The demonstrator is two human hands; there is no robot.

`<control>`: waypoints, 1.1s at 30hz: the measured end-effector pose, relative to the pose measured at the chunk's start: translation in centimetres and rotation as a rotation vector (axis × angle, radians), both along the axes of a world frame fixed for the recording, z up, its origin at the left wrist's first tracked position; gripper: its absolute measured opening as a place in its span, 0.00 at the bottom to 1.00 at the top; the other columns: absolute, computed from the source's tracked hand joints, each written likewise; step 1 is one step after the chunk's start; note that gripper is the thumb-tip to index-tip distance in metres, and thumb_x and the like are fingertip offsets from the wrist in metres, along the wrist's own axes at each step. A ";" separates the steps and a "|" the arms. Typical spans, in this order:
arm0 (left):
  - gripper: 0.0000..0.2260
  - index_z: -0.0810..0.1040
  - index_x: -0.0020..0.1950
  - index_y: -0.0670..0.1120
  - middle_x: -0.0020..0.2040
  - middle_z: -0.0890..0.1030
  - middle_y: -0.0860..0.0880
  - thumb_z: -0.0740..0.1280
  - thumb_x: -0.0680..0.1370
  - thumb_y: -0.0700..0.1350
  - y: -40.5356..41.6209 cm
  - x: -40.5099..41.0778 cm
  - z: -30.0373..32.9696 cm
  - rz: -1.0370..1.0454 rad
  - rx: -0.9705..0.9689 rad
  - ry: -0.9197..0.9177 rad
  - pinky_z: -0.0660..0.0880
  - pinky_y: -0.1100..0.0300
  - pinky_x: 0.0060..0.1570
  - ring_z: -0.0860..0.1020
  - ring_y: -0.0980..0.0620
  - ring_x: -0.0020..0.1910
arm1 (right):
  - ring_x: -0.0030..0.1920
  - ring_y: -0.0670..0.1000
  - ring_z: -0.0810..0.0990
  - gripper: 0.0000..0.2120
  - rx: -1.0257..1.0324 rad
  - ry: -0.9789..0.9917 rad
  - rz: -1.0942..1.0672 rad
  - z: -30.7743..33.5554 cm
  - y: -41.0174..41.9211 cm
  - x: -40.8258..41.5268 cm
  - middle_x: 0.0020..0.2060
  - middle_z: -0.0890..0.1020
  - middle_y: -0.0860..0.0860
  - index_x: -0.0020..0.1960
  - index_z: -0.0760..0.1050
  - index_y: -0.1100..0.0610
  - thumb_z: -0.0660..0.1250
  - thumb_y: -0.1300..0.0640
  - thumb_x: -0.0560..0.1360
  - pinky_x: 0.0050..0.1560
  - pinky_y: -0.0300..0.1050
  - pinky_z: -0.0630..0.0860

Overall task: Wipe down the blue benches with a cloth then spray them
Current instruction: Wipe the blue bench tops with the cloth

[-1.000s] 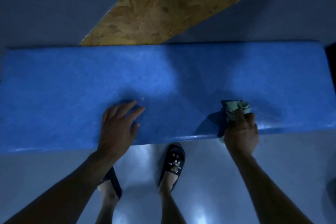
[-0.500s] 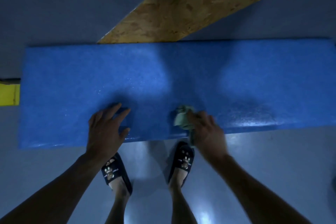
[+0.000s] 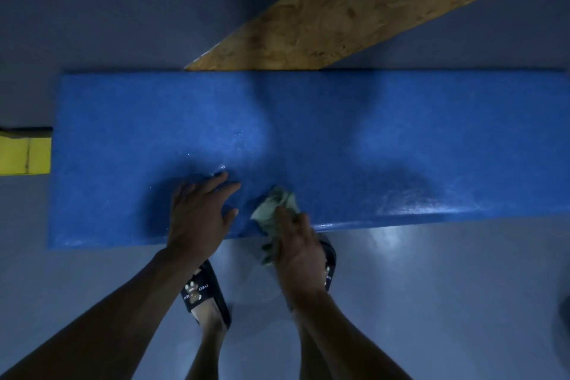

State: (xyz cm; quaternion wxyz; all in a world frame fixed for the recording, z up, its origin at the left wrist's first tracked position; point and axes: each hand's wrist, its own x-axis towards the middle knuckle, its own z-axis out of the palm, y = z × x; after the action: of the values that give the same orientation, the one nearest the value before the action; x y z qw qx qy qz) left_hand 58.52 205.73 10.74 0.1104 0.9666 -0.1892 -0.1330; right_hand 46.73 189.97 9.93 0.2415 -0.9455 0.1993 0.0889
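Observation:
A long blue bench (image 3: 401, 139) runs across the view, seen from above. My left hand (image 3: 197, 213) lies flat on its near part, fingers spread, holding nothing. Just right of it my right hand (image 3: 296, 244) grips a crumpled pale green cloth (image 3: 274, 207) pressed on the bench's near edge. The bench surface to the right of the cloth shines wet near the front edge. No spray bottle is in view.
A slanted wooden board (image 3: 339, 15) rises behind the bench's far edge. A yellow block (image 3: 24, 154) sits at the bench's left end. My feet in dark slides (image 3: 203, 293) stand on the glossy grey floor (image 3: 431, 287) before the bench.
My right hand has dragged the cloth leftward along the bench's near edge, ending close beside my left hand. The view has shifted so the bench's left end and yellow block show.

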 end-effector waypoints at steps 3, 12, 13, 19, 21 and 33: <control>0.23 0.79 0.63 0.55 0.68 0.76 0.52 0.77 0.69 0.48 0.5 0.3 0.1 -0.035 -0.021 -0.002 0.70 0.42 0.62 0.79 0.42 0.58 | 0.44 0.55 0.79 0.30 -0.002 -0.006 0.240 0.6 -1.4 0.7 0.52 0.74 0.51 0.69 0.70 0.48 0.72 0.58 0.68 0.32 0.46 0.79; 0.26 0.79 0.64 0.53 0.65 0.78 0.52 0.78 0.67 0.45 2.5 1.4 -0.1 -0.076 -0.160 -0.061 0.68 0.45 0.62 0.78 0.44 0.57 | 0.45 0.64 0.76 0.26 -0.327 0.129 -0.197 1.0 -16.1 1.9 0.52 0.70 0.57 0.70 0.70 0.51 0.64 0.60 0.73 0.37 0.51 0.71; 0.27 0.78 0.65 0.53 0.67 0.77 0.51 0.78 0.67 0.45 3.0 1.7 0.0 -0.077 -0.156 -0.068 0.68 0.45 0.62 0.76 0.44 0.58 | 0.47 0.65 0.77 0.25 -0.334 0.138 -0.257 0.4 -14.9 2.2 0.54 0.70 0.59 0.70 0.69 0.53 0.65 0.61 0.73 0.37 0.52 0.71; 0.34 0.75 0.68 0.54 0.73 0.70 0.48 0.80 0.63 0.50 6.1 3.1 0.0 -0.090 0.052 -0.017 0.67 0.40 0.63 0.71 0.39 0.64 | 0.51 0.63 0.79 0.29 -0.191 -0.019 -0.120 -2.1 3.0 4.6 0.63 0.74 0.64 0.72 0.64 0.61 0.65 0.66 0.72 0.40 0.53 0.81; 0.34 0.74 0.69 0.54 0.74 0.69 0.49 0.80 0.64 0.52 6.4 3.4 -0.1 -0.114 0.092 0.002 0.66 0.40 0.64 0.71 0.39 0.65 | 0.46 0.56 0.79 0.25 -0.147 -0.027 0.070 -1.1 7.3 5.6 0.57 0.76 0.59 0.70 0.67 0.61 0.64 0.63 0.73 0.33 0.47 0.80; 0.34 0.75 0.65 0.57 0.70 0.73 0.52 0.80 0.61 0.57 6.4 4.5 -0.2 -0.130 0.113 0.003 0.67 0.44 0.63 0.74 0.42 0.60 | 0.52 0.65 0.76 0.30 -0.331 0.190 -0.334 -0.1 -5.9 3.1 0.57 0.69 0.60 0.74 0.62 0.55 0.65 0.61 0.74 0.39 0.54 0.73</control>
State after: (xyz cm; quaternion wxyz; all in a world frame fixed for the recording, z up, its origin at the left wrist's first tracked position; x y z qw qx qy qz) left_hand 63.05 212.18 10.52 0.0469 0.9568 -0.2433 -0.1519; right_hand 49.82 184.09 9.85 0.0748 -0.9135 0.3866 0.1022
